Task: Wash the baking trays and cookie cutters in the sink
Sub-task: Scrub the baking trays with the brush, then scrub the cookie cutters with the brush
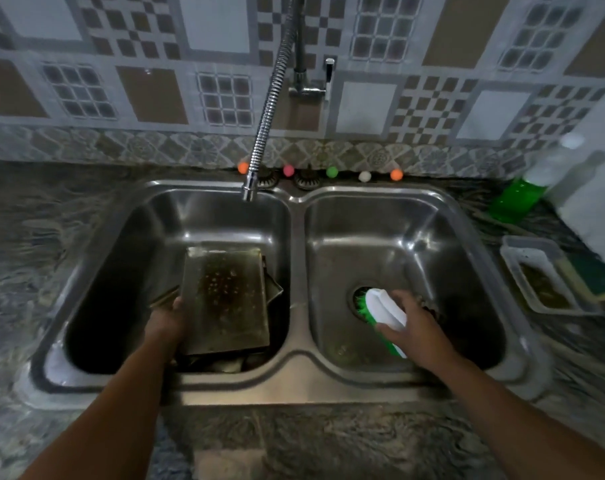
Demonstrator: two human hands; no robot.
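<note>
Left hand (171, 315) grips baking tray (226, 299); no legible writing.

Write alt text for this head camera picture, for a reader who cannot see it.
A person's left hand grips a stained baking tray in the left basin of a steel double sink, while the right hand holds a white and green scrub brush over the right basin's drain. A flexible faucet hose hangs above; a green soap bottle stands at right.
</note>
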